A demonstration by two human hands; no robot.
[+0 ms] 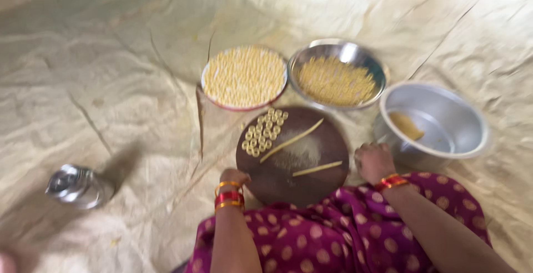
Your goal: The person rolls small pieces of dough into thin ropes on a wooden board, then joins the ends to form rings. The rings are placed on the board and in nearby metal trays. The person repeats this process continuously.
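A dark round wooden board (277, 178) lies in front of me on a pale cloth. On it are several small yellow dough rings (265, 131), two thin dough strips (291, 140) and a dusting of flour. My left hand (234, 177) rests at the board's left edge, fingers curled; whether it holds anything is hidden by blur. My right hand (373, 162) sits at the board's right edge, closed into a loose fist. Both wrists wear red and gold bangles.
Behind the board stand a plate heaped with yellow dough rings (244, 77) and a steel bowl of yellow pieces (336, 76). An aluminium bowl (444, 118) with a lump of dough is at the right. A steel pot (78, 185) stands at the left. Purple dotted fabric (344, 234) covers my lap.
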